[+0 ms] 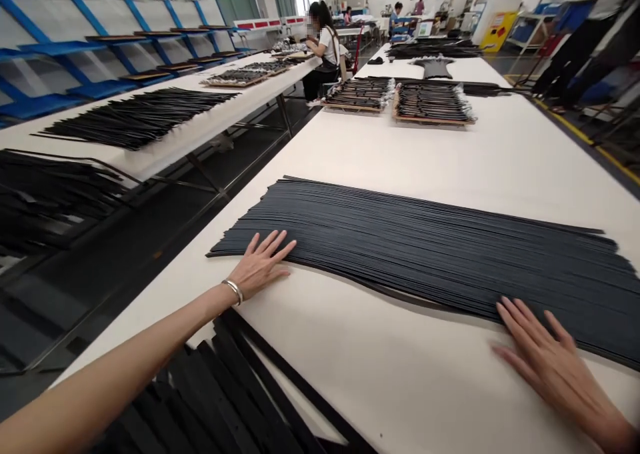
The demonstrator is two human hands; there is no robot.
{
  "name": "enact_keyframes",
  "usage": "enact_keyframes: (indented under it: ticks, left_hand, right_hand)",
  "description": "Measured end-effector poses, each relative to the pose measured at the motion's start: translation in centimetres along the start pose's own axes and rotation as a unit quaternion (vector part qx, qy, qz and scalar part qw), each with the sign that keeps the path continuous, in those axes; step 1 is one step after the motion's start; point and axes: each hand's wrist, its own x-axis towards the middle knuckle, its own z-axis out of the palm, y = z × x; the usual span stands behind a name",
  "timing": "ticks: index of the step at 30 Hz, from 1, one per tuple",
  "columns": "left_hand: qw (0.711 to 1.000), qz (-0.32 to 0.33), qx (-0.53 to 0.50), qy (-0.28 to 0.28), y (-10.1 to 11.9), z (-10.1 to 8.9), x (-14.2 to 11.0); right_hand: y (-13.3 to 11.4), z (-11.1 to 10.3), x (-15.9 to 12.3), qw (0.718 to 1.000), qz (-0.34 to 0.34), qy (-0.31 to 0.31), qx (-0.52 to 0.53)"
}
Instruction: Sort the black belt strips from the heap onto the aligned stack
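A wide band of long, thin black strips point(400, 241) lies side by side across the white table point(320, 347) in front of me. My left hand point(263, 261), below a silver bracelet, rests with spread fingers on the band's near edge toward its left end. Near the right end, my right hand point(543, 347) has its fingers stretched out, the tips at the near edge of the strips. Neither hand grips anything. One strip at the near edge bows slightly away from the others. More black strips point(200, 387) lie in a loose pile beneath my left forearm.
Two boards with bundled dark pieces point(433, 104) stand farther back on my table. Black strips point(140, 117) cover part of the left table, where a person point(327, 47) sits working. Blue racks point(110, 47) line the left side. Another person stands at the right.
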Motion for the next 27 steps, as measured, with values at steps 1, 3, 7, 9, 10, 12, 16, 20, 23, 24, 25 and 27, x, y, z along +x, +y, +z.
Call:
enact_keyframes:
  ticks: [1, 3, 7, 9, 10, 12, 16, 20, 23, 24, 25, 27]
  left_hand:
    - [1.000, 0.009, -0.003, -0.002, 0.7, 0.4, 0.8]
    - [1.000, 0.009, -0.009, 0.004, 1.3, 1.5, 1.9]
    - [0.999, 0.008, -0.015, 0.038, 0.6, 3.2, 2.3]
    - [0.999, 0.016, -0.021, 0.041, 0.7, 2.6, 2.4]
    - [0.999, 0.020, -0.028, 0.041, 1.0, 2.0, 2.5]
    - [0.997, 0.015, -0.052, 0.046, 2.5, 0.3, 2.9]
    - [0.991, 0.013, -0.127, 0.032, 8.6, -2.9, 1.8]
    - [0.963, 0.169, -0.186, -0.096, 16.0, -5.1, -5.2]
    - [0.968, 0.158, -0.159, -0.117, 19.1, -5.8, -11.4]
    - [0.973, 0.133, -0.147, -0.115, 19.5, -6.1, -13.0]
    - [0.977, 0.113, -0.138, -0.116, 19.7, -6.4, -14.3]
    - [0.980, 0.093, -0.127, -0.119, 19.6, -7.1, -16.1]
  right_hand:
    - [0.1, 0.4, 0.7, 1.000, -0.001, -0.005, -0.006]
    - [0.6, 1.1, 1.6, 1.000, 0.003, -0.010, -0.021]
    - [1.3, 1.3, 2.3, 0.999, 0.012, -0.020, -0.038]
    - [1.3, 0.5, 2.5, 0.999, 0.013, -0.024, -0.037]
    - [1.2, -0.2, 2.6, 0.999, 0.013, -0.023, -0.035]
    - [0.4, -1.5, 2.9, 0.999, 0.027, -0.019, -0.033]
    - [-4.9, -4.2, 1.5, 0.993, 0.111, -0.034, 0.005]
    - [-14.1, -7.6, -3.8, 0.977, 0.046, -0.163, 0.133]
    - [-19.0, -9.7, -7.9, 0.964, 0.032, -0.213, 0.157]
    - [-19.9, -10.2, -8.8, 0.962, 0.039, -0.218, 0.159]
    - [-20.6, -10.7, -9.5, 0.961, 0.044, -0.222, 0.161]
    - [-21.5, -11.5, -10.3, 0.960, 0.050, -0.225, 0.159]
